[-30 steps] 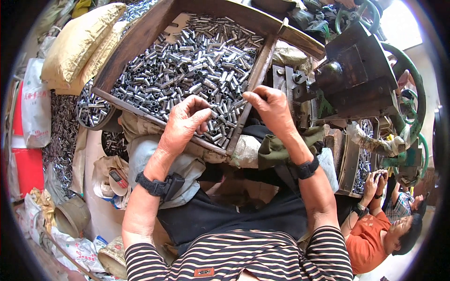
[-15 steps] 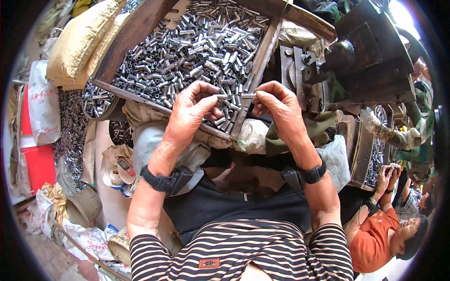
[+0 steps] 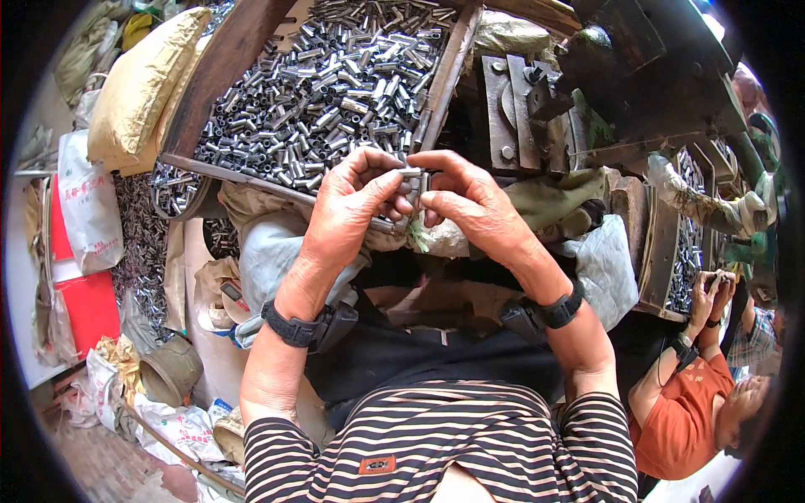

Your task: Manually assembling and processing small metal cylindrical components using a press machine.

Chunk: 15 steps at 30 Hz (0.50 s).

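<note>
Two bare hands meet above the near edge of an open brown wooden tray (image 3: 225, 88) heaped with short, silvery metal tubes (image 3: 340, 105). The left hand (image 3: 348, 197) grips one slim, bright metal tube (image 3: 408, 173) between thumb and forefinger, its length lying crosswise; a fingertip hold of this kind presumably leaves the ends exposed. The right hand (image 3: 470, 197) pinches what appears to be a second metal tube (image 3: 426, 181), more nearly upright (the fingers hide much of it), between thumb and index finger. Both pieces are thus held close together just in front of the loose stock, probably to keep the reach to the heap short. Below the tray's near side lie bundled pale-blue cloth (image 3: 272, 251) and other wrappings, perhaps serving as padding. To the right, slotted dark steel plates (image 3: 513, 117) belong to a machine standing beside the tray. Farther right, a co-worker in an orange shirt (image 3: 692, 411) raises both hands together; what they hold is too small to tell.
</note>
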Available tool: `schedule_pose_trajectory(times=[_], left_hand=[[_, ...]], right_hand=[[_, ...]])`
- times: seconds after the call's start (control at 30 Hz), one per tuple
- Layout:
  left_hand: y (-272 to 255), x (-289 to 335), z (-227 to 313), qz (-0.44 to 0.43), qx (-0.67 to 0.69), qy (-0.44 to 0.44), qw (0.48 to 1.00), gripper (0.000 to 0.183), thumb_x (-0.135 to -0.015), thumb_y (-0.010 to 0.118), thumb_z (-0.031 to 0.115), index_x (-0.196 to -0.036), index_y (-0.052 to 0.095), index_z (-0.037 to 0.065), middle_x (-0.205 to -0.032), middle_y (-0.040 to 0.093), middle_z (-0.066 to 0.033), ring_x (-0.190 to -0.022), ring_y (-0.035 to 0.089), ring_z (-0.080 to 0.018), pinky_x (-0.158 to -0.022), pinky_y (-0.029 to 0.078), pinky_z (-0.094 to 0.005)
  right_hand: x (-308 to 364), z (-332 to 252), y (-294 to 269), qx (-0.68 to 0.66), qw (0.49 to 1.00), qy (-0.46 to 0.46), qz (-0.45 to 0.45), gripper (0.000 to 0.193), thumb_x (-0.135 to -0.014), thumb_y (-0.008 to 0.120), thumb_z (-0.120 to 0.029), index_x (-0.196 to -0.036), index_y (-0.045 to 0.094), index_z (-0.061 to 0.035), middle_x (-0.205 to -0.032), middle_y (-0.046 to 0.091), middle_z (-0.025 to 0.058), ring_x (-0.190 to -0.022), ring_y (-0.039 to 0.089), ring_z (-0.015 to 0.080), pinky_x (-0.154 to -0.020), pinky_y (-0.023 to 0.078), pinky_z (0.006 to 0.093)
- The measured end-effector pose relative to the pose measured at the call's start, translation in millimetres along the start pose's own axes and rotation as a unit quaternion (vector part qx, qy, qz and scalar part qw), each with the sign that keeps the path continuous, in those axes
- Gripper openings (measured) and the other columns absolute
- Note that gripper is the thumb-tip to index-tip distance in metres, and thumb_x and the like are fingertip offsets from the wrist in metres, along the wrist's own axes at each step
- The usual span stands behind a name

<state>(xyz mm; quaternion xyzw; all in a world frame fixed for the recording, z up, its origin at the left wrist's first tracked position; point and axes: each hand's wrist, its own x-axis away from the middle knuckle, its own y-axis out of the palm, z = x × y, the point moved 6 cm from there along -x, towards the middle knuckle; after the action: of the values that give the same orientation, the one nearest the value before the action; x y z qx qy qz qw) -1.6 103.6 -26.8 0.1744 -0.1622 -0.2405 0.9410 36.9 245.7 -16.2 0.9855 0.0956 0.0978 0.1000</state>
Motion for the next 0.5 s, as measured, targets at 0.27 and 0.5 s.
schedule_pose_trajectory(times=[0.27, 0.5], left_hand=[[3, 5, 0, 0.016, -0.009, 0.001, 1.000, 0.014, -0.091, 0.058, 0.010, -0.101, 0.056, 0.001, -0.082, 0.063, -0.0054, -0.068, 0.063, -0.0104, -0.059, 0.051, -0.0210], [4, 7, 3, 0.012, 0.004, 0.012, 1.000, 0.013, -0.090, 0.058, 0.008, -0.101, 0.056, 0.001, -0.082, 0.063, -0.0060, -0.069, 0.064, -0.0113, -0.060, 0.053, -0.0220]], right_hand=[[6, 4, -26, -0.115, 0.986, -0.033, 0.119, 0.015, -0.087, 0.065, -0.017, -0.086, 0.061, -0.0027, -0.071, 0.059, 0.0014, -0.062, 0.053, 0.0071, -0.056, 0.044, 0.0213], [3, 7, -20, -0.122, 0.984, -0.041, 0.126, 0.015, -0.086, 0.066, -0.017, -0.087, 0.061, -0.0022, -0.073, 0.060, 0.0025, -0.065, 0.055, 0.0082, -0.059, 0.046, 0.0214]])
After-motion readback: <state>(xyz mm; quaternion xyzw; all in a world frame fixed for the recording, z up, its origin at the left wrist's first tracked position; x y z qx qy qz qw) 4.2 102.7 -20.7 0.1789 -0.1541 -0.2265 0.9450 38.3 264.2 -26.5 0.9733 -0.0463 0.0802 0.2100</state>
